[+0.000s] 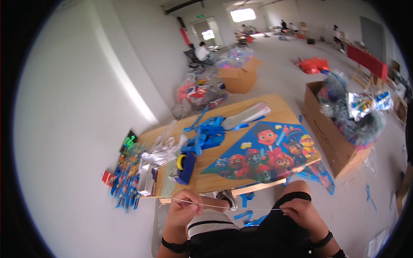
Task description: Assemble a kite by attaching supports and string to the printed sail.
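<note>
A thin white cord (pixel 254 209) runs nearly straight across my lap, below the near edge of the table. At its left part, my left hand (pixel 186 209) is closed on it, with a short length showing above the fingers. My right hand (pixel 300 213) pinches the other end between thumb and fingertips, over my right thigh. On the table lies a blue triangular kite sail (pixel 258 159) printed with cartoon characters, its right side hanging past the edge. A blue tape dispenser (pixel 186 168) with a yellow roll stands nearest my left hand.
Blue ribbons (pixel 209 133), white strips (pixel 245 116) and a small white box (pixel 147 178) crowd the wooden table (pixel 206 182). Colourful packets (pixel 127 176) hang at its left. Cardboard boxes (pixel 331 133) with plastic-wrapped goods stand right and behind. Other people sit farther back.
</note>
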`<state>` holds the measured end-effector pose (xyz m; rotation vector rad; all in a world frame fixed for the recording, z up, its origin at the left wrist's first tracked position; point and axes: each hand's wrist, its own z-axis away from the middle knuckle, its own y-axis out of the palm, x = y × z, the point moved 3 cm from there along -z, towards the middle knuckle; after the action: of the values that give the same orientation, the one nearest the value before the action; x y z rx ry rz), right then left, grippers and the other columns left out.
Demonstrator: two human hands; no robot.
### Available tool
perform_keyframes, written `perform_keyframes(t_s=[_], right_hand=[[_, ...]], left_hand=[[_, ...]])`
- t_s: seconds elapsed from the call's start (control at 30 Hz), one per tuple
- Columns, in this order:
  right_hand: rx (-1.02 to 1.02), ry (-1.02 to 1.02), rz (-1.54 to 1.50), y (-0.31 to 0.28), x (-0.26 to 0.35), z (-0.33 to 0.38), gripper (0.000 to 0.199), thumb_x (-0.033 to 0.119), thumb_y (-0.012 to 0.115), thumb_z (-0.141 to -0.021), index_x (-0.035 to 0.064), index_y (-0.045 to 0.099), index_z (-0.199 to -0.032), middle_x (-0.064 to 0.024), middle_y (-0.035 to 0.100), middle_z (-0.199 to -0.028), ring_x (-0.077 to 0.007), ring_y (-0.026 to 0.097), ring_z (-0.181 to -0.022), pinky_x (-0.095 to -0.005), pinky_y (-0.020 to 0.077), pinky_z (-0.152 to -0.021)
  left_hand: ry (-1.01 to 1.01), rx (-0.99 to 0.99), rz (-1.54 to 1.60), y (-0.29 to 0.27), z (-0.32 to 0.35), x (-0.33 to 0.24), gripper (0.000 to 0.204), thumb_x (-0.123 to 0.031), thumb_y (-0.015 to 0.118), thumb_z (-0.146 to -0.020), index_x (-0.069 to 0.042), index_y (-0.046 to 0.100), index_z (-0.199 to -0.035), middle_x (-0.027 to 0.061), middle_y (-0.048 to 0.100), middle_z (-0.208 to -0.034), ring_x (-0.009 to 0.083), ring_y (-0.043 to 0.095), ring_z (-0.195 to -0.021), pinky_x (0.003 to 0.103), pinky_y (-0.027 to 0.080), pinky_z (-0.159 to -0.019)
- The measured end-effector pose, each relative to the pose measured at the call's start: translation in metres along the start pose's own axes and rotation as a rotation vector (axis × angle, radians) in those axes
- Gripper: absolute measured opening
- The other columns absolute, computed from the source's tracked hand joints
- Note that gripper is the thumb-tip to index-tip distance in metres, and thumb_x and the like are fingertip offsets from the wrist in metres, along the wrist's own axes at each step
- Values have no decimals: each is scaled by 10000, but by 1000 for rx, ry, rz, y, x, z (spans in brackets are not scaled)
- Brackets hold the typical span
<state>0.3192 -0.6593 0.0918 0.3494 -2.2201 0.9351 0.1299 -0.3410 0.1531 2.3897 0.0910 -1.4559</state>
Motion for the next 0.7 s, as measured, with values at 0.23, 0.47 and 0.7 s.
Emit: perform_keyframes(t_s=[0.23,0.47,0.7], right_hand=[[203,437,-373,63,-72,-11,120,121,663,-989,17,650,-1047,-84,707,-824,-148,684,-719,-272,523,-652],[126,894,-667,94,-171,3,206,160,569,-1042,5,659,-1144,-65,744,-895,-91,666,-698,-233,532,-630],[162,1080,-624,90,-243,17,248,178,568,-1033,-26,669,-1131,-94,753,-920,-153,743,-798,-269,607,-696]], left_hand=[[-462,-134,42,5,-93,129,77,-130,645,-1006,-71,626,-1050,44,657,-910,132,634,-747,293,500,-639],[-623,-222,-91,-24,-198,294,114,-169,666,-998,-68,615,-1012,40,674,-927,113,639,-757,228,512,-663],[-687,-47,-529,-17,-271,418,209,-182,658,-985,-19,636,-1114,68,721,-969,132,682,-817,269,544,-713]])
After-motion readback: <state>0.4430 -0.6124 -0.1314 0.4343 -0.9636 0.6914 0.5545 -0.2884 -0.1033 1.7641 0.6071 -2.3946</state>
